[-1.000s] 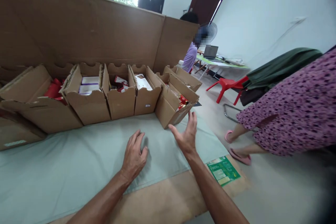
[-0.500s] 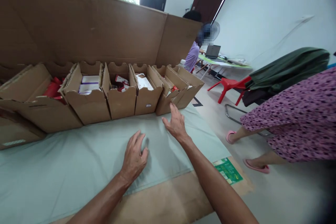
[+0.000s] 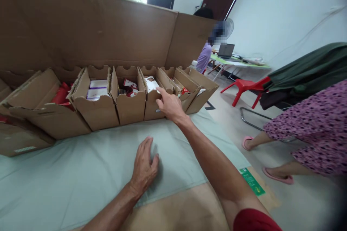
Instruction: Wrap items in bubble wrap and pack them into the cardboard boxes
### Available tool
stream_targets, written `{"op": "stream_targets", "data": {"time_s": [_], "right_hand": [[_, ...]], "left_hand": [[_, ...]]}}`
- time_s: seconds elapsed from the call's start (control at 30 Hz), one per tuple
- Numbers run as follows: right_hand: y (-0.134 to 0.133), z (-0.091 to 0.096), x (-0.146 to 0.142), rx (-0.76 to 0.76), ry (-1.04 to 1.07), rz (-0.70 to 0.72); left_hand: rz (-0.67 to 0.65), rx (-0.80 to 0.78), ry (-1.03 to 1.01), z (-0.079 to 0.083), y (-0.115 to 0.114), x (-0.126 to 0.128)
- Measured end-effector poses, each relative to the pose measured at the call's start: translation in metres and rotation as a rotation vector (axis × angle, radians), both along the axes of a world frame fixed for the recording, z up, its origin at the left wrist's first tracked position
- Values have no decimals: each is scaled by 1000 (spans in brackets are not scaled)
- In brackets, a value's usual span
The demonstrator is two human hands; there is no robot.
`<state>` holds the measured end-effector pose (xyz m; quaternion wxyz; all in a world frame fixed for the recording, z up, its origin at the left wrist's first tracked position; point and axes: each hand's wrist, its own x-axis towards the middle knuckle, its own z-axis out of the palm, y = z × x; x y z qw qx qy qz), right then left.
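My right hand (image 3: pixel 171 105) reaches over the front of a cardboard bin (image 3: pixel 151 110), index finger stretched toward the white packet (image 3: pixel 151 83) inside. Its other fingers are partly hidden, and whether the fingertip touches the packet I cannot tell. Nothing shows in this hand. Low over the pale green cloth (image 3: pixel 89 166), my left hand (image 3: pixel 145 168) is empty, thumb apart from the fingers. To the left, one bin holds dark red packets (image 3: pixel 131 87) and another holds white and purple boxes (image 3: pixel 97 89). A red and orange packet (image 3: pixel 184 91) pokes up in a bin to the right.
Behind the row of bins stands a tall cardboard panel (image 3: pixel 108 32). A red item (image 3: pixel 61 95) lies in a wider bin at left. Standing at right is a person in a purple patterned garment (image 3: pixel 320 133). Another person sits near a table with a laptop (image 3: pixel 226 50).
My right hand has moved forward and left, from before the right-hand bins to over the bin with the white packet. My left hand stays low over the cloth. The view has shifted slightly.
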<state>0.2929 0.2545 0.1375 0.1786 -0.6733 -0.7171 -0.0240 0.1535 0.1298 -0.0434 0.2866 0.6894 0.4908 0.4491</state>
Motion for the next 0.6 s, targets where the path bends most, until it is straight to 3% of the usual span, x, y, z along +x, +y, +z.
{"op": "stream_targets", "data": {"time_s": [0.1, 0.2, 0.3, 0.43, 0.53, 0.6], "right_hand": [[6, 6, -8, -20, -55, -58], [-28, 1, -1, 24, -30, -56], [-98, -8, 21, 121, 94, 41], [-207, -22, 75, 197, 251, 175], [-273, -37, 119, 325, 373, 72], [-302, -49, 140, 371, 497, -27]], "left_hand": [[54, -91, -139, 8, 4, -3], [189, -118, -324, 21, 15, -16], [331, -64, -468, 37, 31, -34], [368, -39, -533, 57, 40, -47], [336, -48, -563, 71, 25, -44], [271, -77, -580, 78, 5, -40]]}}
